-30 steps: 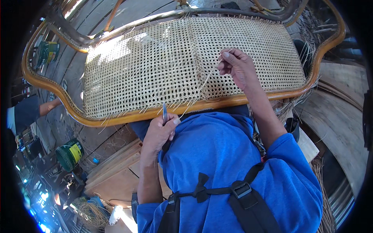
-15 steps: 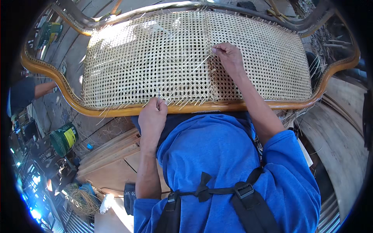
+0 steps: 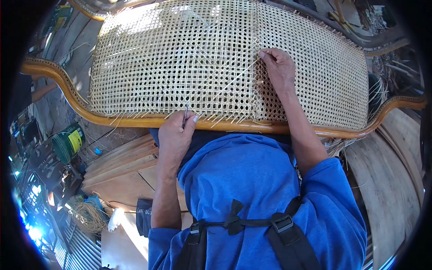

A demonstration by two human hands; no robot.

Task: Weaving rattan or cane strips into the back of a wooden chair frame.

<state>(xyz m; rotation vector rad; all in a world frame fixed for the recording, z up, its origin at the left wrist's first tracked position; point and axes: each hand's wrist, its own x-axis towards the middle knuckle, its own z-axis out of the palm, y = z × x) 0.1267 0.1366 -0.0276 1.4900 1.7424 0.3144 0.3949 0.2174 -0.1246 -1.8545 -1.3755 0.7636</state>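
Note:
A woven cane panel (image 3: 171, 67) fills a curved, varnished wooden frame (image 3: 148, 123) in front of me. At the frame's near edge, my left hand (image 3: 174, 135) is closed round a thin, pointed metal tool (image 3: 186, 112), its tip upward; its lower part is hidden in the fingers. My right hand (image 3: 281, 74) hovers over the panel, right of its middle, thumb and finger pinched on the end of a pale cane strip (image 3: 238, 77). The strip slants down and left to the weave. Several short cane ends stick out along the near edge.
At the left, a green bucket with a yellow label (image 3: 67, 144) stands on the floor. Stacked boards (image 3: 119, 159) lie below the frame, and a coil of loose cane (image 3: 88, 215) sits lower left. Another person's arm (image 3: 42, 91) shows at the far left. Wide planks (image 3: 382, 166) lie at right.
The view has shifted, so the panel sits higher and its middle further right in the picture. Both hands keep their grips, and more of the pointed tool shows above my left hand.

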